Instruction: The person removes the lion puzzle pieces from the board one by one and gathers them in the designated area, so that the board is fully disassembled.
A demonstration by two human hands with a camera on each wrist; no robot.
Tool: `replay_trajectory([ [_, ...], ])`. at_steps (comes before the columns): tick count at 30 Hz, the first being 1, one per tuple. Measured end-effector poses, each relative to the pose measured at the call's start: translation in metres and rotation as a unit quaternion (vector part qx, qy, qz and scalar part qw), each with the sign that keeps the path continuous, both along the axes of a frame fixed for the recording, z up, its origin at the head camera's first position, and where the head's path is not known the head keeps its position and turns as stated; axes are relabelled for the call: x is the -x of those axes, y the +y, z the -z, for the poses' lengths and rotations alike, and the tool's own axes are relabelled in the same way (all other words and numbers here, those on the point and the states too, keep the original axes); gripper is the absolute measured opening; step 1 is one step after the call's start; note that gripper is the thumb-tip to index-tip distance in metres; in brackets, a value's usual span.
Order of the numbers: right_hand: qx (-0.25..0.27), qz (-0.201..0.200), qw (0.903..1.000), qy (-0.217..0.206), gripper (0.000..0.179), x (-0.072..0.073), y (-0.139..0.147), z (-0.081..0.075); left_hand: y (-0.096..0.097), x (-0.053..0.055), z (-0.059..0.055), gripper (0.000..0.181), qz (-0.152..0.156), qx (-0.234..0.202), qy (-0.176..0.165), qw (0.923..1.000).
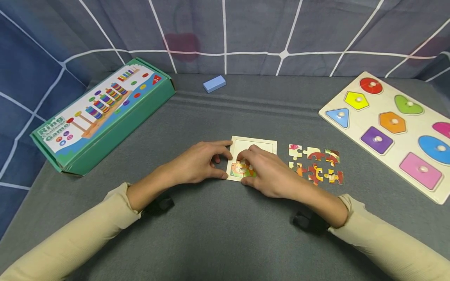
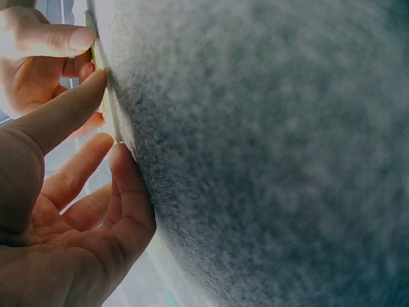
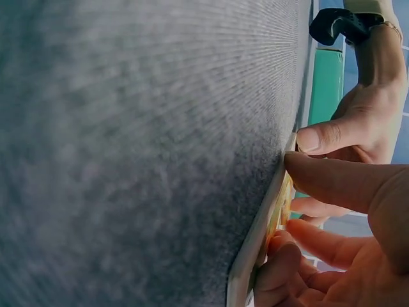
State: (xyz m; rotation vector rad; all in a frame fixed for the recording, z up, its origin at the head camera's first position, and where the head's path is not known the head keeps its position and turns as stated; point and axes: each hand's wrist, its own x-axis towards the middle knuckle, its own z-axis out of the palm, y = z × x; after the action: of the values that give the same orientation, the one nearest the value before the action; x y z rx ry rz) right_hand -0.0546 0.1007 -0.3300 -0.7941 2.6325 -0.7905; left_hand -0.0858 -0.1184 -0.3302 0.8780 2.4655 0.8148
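A small wooden puzzle tray [image 1: 254,139] lies on the grey cloth, with joined picture pieces [image 1: 239,169] showing in its lower left part. At its left edge my left hand [image 1: 199,162] grips the tray, thumb by the near corner and index finger higher up. My right hand [image 1: 272,171] reaches over the tray with bent fingers on a puzzle piece [image 1: 251,171], which they largely cover. In the right wrist view, the right thumb [image 3: 339,182] touches the tray's near edge. Several loose jigsaw pieces [image 1: 316,173] lie in two rows right of the tray.
A green ring game box [image 1: 121,127] stands at the left. Toward the back lies a blue block [image 1: 214,84]. A wooden shape board [image 1: 377,166] with knobbed pieces lies at the right. Checked cloth [image 1: 253,35] hangs behind.
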Motion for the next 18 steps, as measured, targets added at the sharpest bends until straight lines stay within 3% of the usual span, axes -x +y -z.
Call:
replay_trajectory([
  [18, 0.007, 0.0, 0.9993, 0.037, 0.042, -0.0027, -0.0009, -0.0001, 0.0013, 0.0003, -0.0001, 0.035, 0.0, 0.002, 0.0, 1.0],
])
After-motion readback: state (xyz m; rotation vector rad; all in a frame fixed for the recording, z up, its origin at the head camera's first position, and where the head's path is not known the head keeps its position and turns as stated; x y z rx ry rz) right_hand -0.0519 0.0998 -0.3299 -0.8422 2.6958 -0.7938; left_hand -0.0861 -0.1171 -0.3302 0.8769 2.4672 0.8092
